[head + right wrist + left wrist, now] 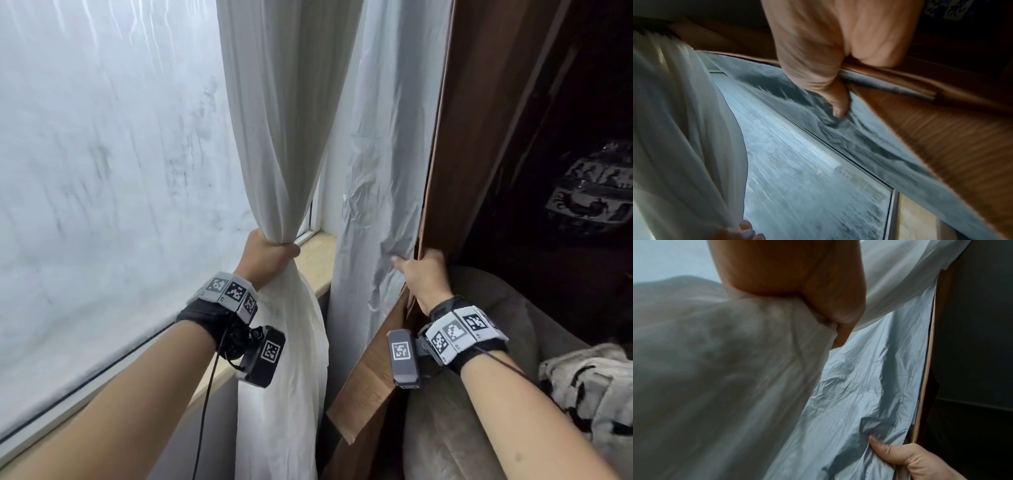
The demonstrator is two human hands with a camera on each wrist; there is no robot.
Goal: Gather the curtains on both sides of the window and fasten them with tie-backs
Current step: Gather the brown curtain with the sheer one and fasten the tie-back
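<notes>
Above the left hand (270, 255) the white sheer curtain (274, 144) hangs upright, gathered into one vertical bundle; the fist wraps tightly round its narrowest part. Right of it, the right hand (423, 274) pinches the edge of the brown curtain (479, 137) with its grey lining (376, 192), thumb on the lining.

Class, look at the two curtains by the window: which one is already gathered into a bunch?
The white sheer curtain, bunched tight in the left hand. The brown curtain with the grey lining hangs flat, gripped at its edge by the right hand.
</notes>
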